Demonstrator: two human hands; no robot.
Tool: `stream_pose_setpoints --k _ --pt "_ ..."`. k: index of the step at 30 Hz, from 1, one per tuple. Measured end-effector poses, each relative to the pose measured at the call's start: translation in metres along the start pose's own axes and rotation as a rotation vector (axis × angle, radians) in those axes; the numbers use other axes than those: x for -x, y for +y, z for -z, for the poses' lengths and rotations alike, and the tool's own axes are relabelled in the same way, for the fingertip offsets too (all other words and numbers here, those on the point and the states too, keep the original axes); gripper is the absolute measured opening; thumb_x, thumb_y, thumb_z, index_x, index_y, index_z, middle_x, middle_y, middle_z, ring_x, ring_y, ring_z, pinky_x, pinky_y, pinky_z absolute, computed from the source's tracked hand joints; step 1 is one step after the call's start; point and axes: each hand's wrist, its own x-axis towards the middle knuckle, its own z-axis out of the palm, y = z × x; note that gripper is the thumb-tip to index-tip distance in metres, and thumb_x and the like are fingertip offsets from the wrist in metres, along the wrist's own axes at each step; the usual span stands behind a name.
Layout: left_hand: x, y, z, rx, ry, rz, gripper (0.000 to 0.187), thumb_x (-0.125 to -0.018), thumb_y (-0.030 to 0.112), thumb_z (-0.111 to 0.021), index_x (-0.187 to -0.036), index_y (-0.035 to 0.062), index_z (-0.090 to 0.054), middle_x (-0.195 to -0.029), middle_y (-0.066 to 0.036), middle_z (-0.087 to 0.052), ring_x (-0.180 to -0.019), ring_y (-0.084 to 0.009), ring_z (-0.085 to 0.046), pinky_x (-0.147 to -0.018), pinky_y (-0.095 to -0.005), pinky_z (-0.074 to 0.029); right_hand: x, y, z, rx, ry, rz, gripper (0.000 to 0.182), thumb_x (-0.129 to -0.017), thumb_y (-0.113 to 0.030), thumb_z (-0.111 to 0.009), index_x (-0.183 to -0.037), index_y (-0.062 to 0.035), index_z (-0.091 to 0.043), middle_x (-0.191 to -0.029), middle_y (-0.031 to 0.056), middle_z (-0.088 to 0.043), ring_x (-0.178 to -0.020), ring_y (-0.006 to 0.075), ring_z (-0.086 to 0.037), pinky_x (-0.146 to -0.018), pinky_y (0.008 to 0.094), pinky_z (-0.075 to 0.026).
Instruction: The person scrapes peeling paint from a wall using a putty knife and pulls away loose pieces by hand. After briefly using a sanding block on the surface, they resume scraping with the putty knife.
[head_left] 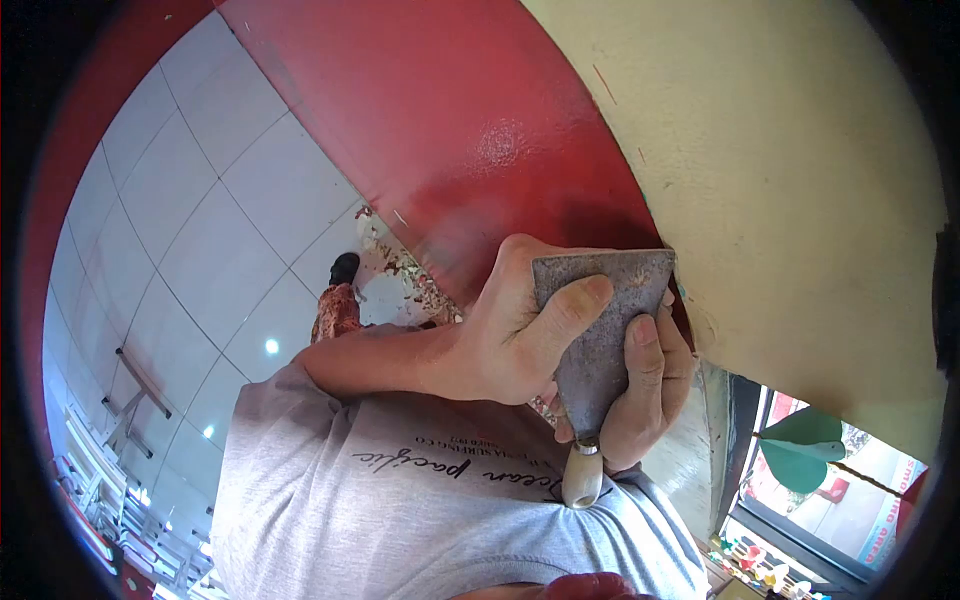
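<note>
A broad paint scraper (598, 352) with a worn grey metal blade and a pale wooden handle (582, 476) is held in both hands, its handle toward my chest. My left hand (520, 325) is closed round one side of the blade, thumb flat on its face. On the other side, my right hand (655, 385) grips it too, its thumb pressed on the blade and its fingers mostly hidden beneath. The blade's wide edge is right at the painted wall, near the border between the red part (430, 120) and the cream part (780, 180).
Paint flakes (405, 275) litter the tiled floor (215, 240) along the wall's foot. My shoe (345, 268) stands close to them. Metal-framed furniture (140, 405) is at the lower left. To the right is a window (840, 490) with a green hanging decoration (800, 450).
</note>
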Motion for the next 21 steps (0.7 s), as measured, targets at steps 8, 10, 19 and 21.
stream_pose_setpoints --k 8,10,19,21 --pt "0.009 -0.01 -0.007 -0.044 0.148 -0.026 0.027 -0.097 0.015 -0.047 -0.088 -0.0056 -0.062 -0.063 -0.008 -0.061 -0.045 -0.0084 -0.053 -0.039 -0.0241 -0.042 0.011 -0.002 -0.003 0.024 0.086 -0.083 0.042 -0.102 -0.029 -0.043 -0.124 0.0063 -0.048 -0.077 0.0149 -0.065 -0.046 0.016 -0.058 -0.035 0.0249 -0.046" --pt "0.01 -0.007 -0.007 0.039 0.1 0.127 0.027 -0.097 0.015 -0.048 -0.086 -0.0055 -0.061 -0.064 -0.01 -0.061 -0.046 -0.0093 -0.052 -0.041 -0.0255 -0.042 0.012 -0.002 -0.006 0.014 0.127 -0.065 0.042 -0.101 -0.029 -0.044 -0.125 0.006 -0.048 -0.078 0.0149 -0.065 -0.046 0.0163 -0.059 -0.036 0.0248 -0.047" --pt "0.01 -0.016 -0.017 0.007 0.141 0.022 0.026 -0.094 0.013 -0.048 -0.082 -0.0062 -0.061 -0.058 -0.01 -0.058 -0.052 -0.0108 -0.052 -0.048 -0.0288 -0.043 0.022 -0.004 -0.005 0.016 0.207 -0.034 0.043 -0.101 -0.028 -0.044 -0.128 0.0059 -0.046 -0.078 0.0154 -0.065 -0.045 0.0162 -0.059 -0.034 0.0247 -0.046" --pt "0.007 -0.009 -0.018 0.094 0.106 0.046 0.028 -0.094 0.015 -0.047 -0.081 -0.0054 -0.06 -0.057 -0.009 -0.058 -0.051 -0.0103 -0.053 -0.046 -0.0287 -0.043 0.023 -0.006 -0.007 0.018 0.227 -0.047 0.043 -0.101 -0.028 -0.044 -0.127 0.0061 -0.046 -0.077 0.0155 -0.065 -0.045 0.0161 -0.059 -0.034 0.0248 -0.046"
